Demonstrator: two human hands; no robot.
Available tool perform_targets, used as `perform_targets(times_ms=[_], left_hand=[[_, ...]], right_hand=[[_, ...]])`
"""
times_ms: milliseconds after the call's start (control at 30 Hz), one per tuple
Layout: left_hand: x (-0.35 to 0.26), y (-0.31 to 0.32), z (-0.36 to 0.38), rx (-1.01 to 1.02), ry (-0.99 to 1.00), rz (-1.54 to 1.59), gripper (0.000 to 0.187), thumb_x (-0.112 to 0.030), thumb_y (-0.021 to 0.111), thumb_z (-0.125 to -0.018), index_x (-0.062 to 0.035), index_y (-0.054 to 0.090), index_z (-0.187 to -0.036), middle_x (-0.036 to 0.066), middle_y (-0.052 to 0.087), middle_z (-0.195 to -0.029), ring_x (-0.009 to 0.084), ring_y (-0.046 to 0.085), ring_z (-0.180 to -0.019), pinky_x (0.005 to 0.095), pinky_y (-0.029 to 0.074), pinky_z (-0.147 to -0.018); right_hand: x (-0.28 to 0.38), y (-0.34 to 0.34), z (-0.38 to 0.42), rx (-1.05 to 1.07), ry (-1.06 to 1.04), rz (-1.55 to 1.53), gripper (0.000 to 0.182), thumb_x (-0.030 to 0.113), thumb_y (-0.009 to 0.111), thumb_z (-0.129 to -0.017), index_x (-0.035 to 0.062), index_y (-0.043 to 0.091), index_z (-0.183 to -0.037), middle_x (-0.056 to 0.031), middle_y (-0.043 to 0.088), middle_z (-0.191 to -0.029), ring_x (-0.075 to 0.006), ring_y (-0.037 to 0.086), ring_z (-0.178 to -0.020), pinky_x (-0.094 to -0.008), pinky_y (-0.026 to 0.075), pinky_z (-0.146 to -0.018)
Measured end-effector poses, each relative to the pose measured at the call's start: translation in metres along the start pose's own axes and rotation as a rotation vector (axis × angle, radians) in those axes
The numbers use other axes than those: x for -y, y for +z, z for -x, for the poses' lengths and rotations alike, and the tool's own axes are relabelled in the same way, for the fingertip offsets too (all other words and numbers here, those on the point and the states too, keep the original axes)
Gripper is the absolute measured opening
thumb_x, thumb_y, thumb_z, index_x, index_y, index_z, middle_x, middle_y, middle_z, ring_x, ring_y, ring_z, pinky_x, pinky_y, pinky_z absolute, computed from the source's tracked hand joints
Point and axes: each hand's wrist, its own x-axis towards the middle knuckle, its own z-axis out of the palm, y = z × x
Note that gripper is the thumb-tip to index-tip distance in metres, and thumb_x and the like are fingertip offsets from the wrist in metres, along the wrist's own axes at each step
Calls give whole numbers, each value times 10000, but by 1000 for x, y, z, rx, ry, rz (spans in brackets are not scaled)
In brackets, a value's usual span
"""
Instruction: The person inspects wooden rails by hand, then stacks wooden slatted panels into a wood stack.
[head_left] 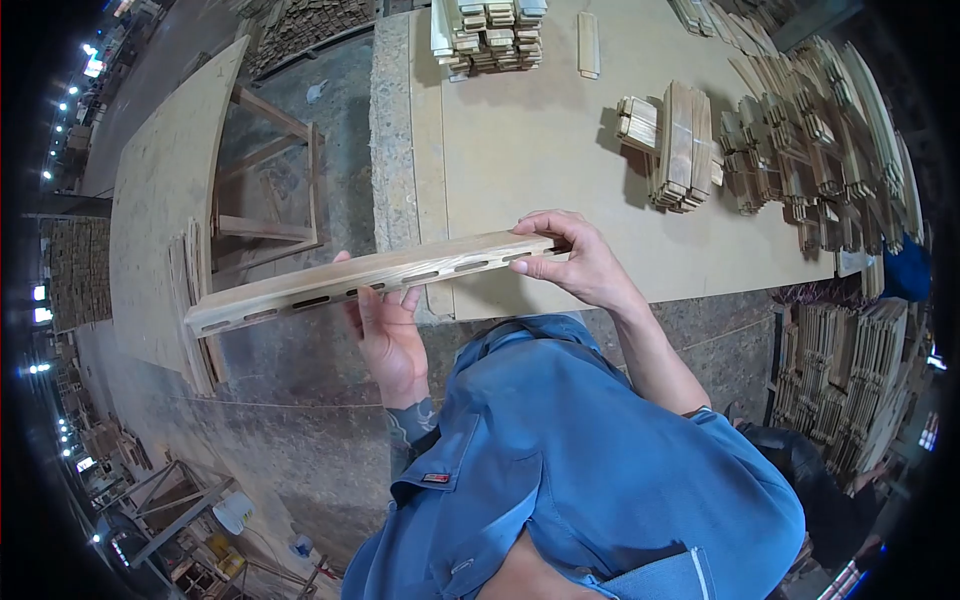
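Observation:
A long pale wooden rail (400, 266) with a row of slots along its edge spans from the left of the view to the middle, held in the air in front of my body. My left hand (387, 335) supports it from below near its middle, thumb against the slotted edge and fingers behind. At its right end, my right hand (572, 258) grips it, thumb on the near side and fingers over the top. Beneath the rail's right part lies the board-topped table (540, 150).
On the table stand a stack of slats (490, 35), a single slat (588, 45), a bundle of wooden pieces (685, 145) and more piled strips (830, 130) at right. A tilted plywood sheet (165, 210) on a wooden frame is at left. Another person's dark clothing (830, 490) shows at lower right.

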Motion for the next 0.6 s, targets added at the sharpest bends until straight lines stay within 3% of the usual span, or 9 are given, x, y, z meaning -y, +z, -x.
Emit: perform_targets(times_ms=[100, 167, 300, 600], left_hand=[[5, 1, 0, -21, 12, -13, 599, -316, 566, -973, -116, 311, -1477, 119, 441, -1392, 325, 501, -1252, 540, 420, -1057], [8, 1, 1, -7, 11, -21, 609, -298, 597, -958, -115, 315, -1466, 104, 453, -1369, 316, 487, -1261, 539, 393, -1076], [13, 6, 4, 24, 22, -25, 616, -282, 629, -940, -124, 324, -1451, 94, 471, -1338, 306, 483, -1260, 517, 387, -1081], [30, 4, 1, 101, 28, -273, 626, -187, 659, -926, -118, 311, -1442, 103, 548, -1251, 197, 534, -1172, 365, 445, -990]], right_hand=[[0, 5, -4, -17, -30, 99, 395, 222, 839, -737, 25, 680, -1041, -55, 644, -1026, -141, 594, -914, -288, 496, -772], [-10, 10, -7, -86, -99, 130, 456, 377, 836, -711, 55, 697, -1002, -52, 650, -893, -194, 558, -845, -329, 435, -825], [-3, 13, -8, -35, -19, 227, 467, 415, 829, -707, 63, 704, -986, -45, 657, -883, -205, 546, -839, -348, 409, -872], [-3, 35, -17, 22, -16, 72, 495, 416, 850, -688, 48, 700, -983, -114, 678, -864, -219, 643, -830, -355, 502, -799]])
